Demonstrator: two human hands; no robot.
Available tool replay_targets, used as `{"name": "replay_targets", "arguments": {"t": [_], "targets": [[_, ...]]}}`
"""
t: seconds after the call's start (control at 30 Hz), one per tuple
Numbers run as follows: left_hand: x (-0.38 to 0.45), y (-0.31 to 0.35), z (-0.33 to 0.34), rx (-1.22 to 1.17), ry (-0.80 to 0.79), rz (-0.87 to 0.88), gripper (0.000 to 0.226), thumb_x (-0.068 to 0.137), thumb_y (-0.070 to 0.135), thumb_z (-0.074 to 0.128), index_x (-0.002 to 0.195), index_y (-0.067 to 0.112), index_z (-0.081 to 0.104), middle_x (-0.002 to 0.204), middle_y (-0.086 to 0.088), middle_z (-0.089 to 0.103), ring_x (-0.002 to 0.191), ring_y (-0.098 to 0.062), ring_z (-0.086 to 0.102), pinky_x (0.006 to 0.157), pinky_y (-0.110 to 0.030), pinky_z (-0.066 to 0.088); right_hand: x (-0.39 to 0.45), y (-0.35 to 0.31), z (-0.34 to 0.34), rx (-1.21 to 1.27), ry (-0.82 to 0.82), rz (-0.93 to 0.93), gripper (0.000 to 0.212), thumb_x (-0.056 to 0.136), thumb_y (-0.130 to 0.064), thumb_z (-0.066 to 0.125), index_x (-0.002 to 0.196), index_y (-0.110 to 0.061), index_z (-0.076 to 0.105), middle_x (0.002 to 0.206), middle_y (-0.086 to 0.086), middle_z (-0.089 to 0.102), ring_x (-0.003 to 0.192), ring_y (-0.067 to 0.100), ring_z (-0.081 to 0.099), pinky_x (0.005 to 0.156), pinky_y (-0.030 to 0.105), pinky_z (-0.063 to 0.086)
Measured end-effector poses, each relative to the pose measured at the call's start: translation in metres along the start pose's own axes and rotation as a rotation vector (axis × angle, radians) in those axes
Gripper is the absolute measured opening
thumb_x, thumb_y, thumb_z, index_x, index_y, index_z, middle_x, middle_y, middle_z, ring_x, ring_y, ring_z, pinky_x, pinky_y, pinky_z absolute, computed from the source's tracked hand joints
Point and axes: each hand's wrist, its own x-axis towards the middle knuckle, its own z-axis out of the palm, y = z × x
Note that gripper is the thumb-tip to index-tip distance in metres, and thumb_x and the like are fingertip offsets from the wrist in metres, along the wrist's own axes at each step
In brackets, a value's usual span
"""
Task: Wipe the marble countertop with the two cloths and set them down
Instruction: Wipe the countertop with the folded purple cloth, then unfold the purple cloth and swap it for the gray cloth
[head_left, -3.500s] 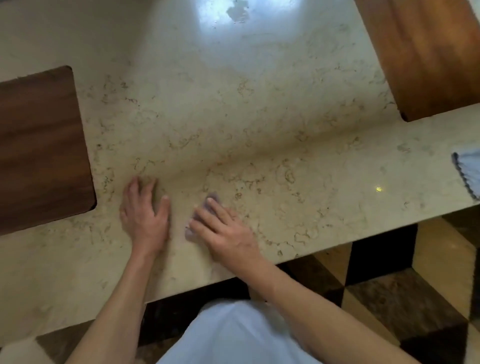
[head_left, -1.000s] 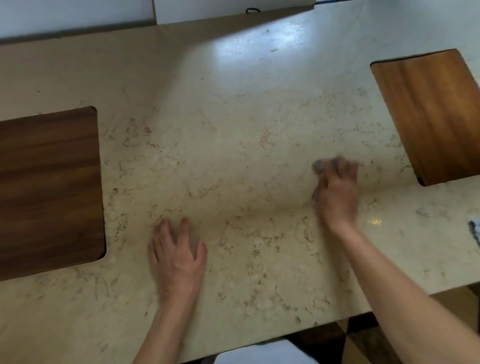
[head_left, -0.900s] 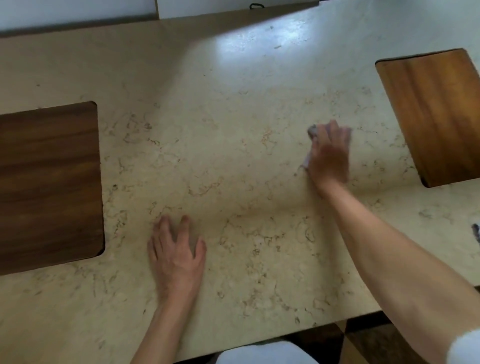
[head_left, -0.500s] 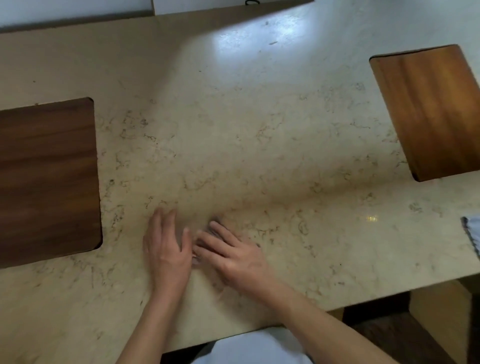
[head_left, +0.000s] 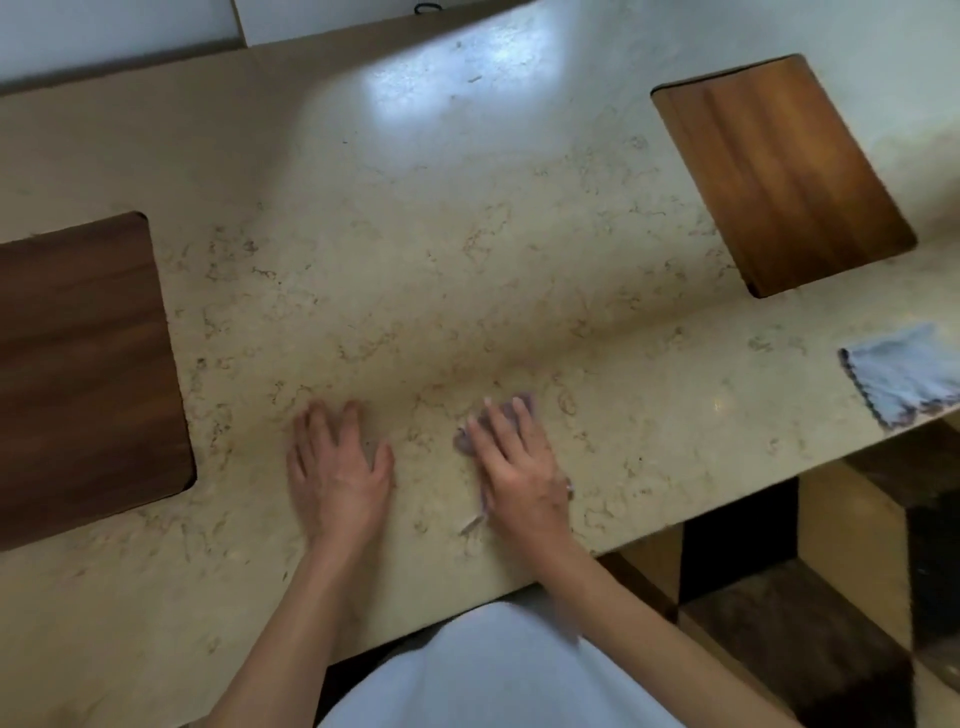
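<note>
A purple cloth (head_left: 522, 404) was pressed flat under the right hand (head_left: 517, 467) near the tabletop's (head_left: 441, 249) front edge, the left hand (head_left: 337, 467) lay open beside it, and a blue cloth (head_left: 904, 374) lay at the right front corner.

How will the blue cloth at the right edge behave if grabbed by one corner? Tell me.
Probably floppy: the blue cloth lies flat with soft ripples on the countertop, so it should drape rather than hold shape. Likely light, being thin. It sits at the counter's edge and the marble looks glossy, so a push may slide it off.
</note>
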Motion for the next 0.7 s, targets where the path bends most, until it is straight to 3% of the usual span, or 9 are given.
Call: {"name": "replay_targets", "arguments": {"t": [0.07, 0.17, 0.23, 0.27, 0.33, 0.37, 0.47, 0.57, 0.7], "targets": [[0.0, 0.003, -0.005, -0.006, -0.019, -0.016, 0.061, 0.09, 0.035, 0.06, 0.146, 0.017, 0.043, 0.159, -0.021, 0.03, 0.148, -0.038, 0.023, 0.118, -0.051, 0.021, -0.018, -0.016, 0.004, 0.027, -0.051, -0.08, 0.059, 0.085, -0.018, 0.075, 0.142, -0.016, 0.057, 0.154, 0.01, 0.047, 0.144, 0.039, 0.039, 0.112, 0.051, 0.043], [-0.004, 0.013, -0.014, -0.086, -0.027, -0.018, 0.055, 0.089, 0.023, 0.063, 0.141, 0.011, 0.05, 0.153, -0.026, 0.035, 0.143, -0.042, 0.029, 0.114, -0.052, 0.026, -0.016, -0.012, -0.009, 0.178, -0.046, -0.014, 0.048, 0.097, -0.02, 0.062, 0.144, -0.015, 0.054, 0.155, 0.01, 0.045, 0.147, 0.034, 0.035, 0.116, 0.049, 0.036], [-0.011, 0.024, -0.017, -0.178, -0.017, 0.042, 0.046, 0.088, 0.014, 0.063, 0.132, 0.006, 0.057, 0.141, -0.028, 0.046, 0.13, -0.044, 0.043, 0.106, -0.051, 0.035, -0.014, -0.005, -0.023, 0.286, -0.027, 0.123, 0.046, 0.103, -0.018, 0.051, 0.148, -0.015, 0.047, 0.156, 0.009, 0.043, 0.148, 0.027, 0.035, 0.118, 0.044, 0.03], [-0.015, 0.031, -0.017, -0.241, -0.028, 0.078, 0.04, 0.088, 0.011, 0.062, 0.127, 0.003, 0.061, 0.133, -0.026, 0.053, 0.121, -0.043, 0.049, 0.102, -0.048, 0.038, -0.014, 0.001, -0.03, 0.326, 0.016, 0.225, 0.045, 0.104, -0.016, 0.049, 0.149, -0.014, 0.046, 0.152, 0.008, 0.049, 0.142, 0.024, 0.043, 0.115, 0.04, 0.035], [-0.025, 0.044, -0.016, -0.385, -0.107, 0.136, 0.03, 0.09, 0.008, 0.06, 0.119, 0.003, 0.065, 0.119, -0.019, 0.063, 0.11, -0.036, 0.056, 0.095, -0.042, 0.044, -0.013, 0.012, -0.042, 0.393, 0.065, 0.455, 0.042, 0.105, -0.017, 0.046, 0.146, -0.014, 0.048, 0.134, 0.004, 0.06, 0.12, 0.02, 0.056, 0.096, 0.032, 0.047], [-0.029, 0.05, -0.015, -0.448, -0.154, 0.14, 0.028, 0.091, 0.01, 0.06, 0.118, 0.005, 0.065, 0.113, -0.015, 0.065, 0.107, -0.032, 0.059, 0.092, -0.039, 0.046, -0.013, 0.015, -0.046, 0.41, 0.025, 0.533, 0.039, 0.105, -0.02, 0.045, 0.143, -0.015, 0.05, 0.127, 0.003, 0.062, 0.112, 0.018, 0.057, 0.089, 0.029, 0.047], [-0.038, 0.064, -0.01, -0.568, -0.241, 0.054, 0.032, 0.091, 0.02, 0.064, 0.121, 0.009, 0.063, 0.11, -0.008, 0.067, 0.1, -0.023, 0.063, 0.088, -0.033, 0.049, -0.009, 0.011, -0.044, 0.37, -0.194, 0.567, 0.032, 0.102, -0.032, 0.052, 0.129, -0.016, 0.058, 0.119, 0.002, 0.062, 0.108, 0.018, 0.056, 0.088, 0.03, 0.045], [-0.037, 0.072, -0.006, -0.53, -0.278, -0.081, 0.045, 0.082, 0.033, 0.073, 0.119, 0.009, 0.062, 0.109, -0.008, 0.066, 0.101, -0.027, 0.063, 0.086, -0.037, 0.051, -0.007, 0.0, -0.037, 0.315, -0.238, 0.589, 0.019, 0.097, -0.037, 0.06, 0.103, -0.019, 0.058, 0.102, 0.001, 0.061, 0.099, 0.022, 0.057, 0.085, 0.037, 0.05], [-0.03, 0.074, -0.008, -0.508, -0.377, -0.194, 0.025, 0.07, 0.03, 0.072, 0.078, 0.009, 0.062, 0.07, -0.004, 0.062, 0.069, -0.028, 0.059, 0.056, -0.031, 0.039, -0.003, -0.003, -0.036, 0.393, -0.187, 0.679, 0.017, 0.093, -0.035, 0.067, 0.095, -0.022, 0.058, 0.096, 0.0, 0.064, 0.093, 0.021, 0.061, 0.081, 0.039, 0.054]]}}
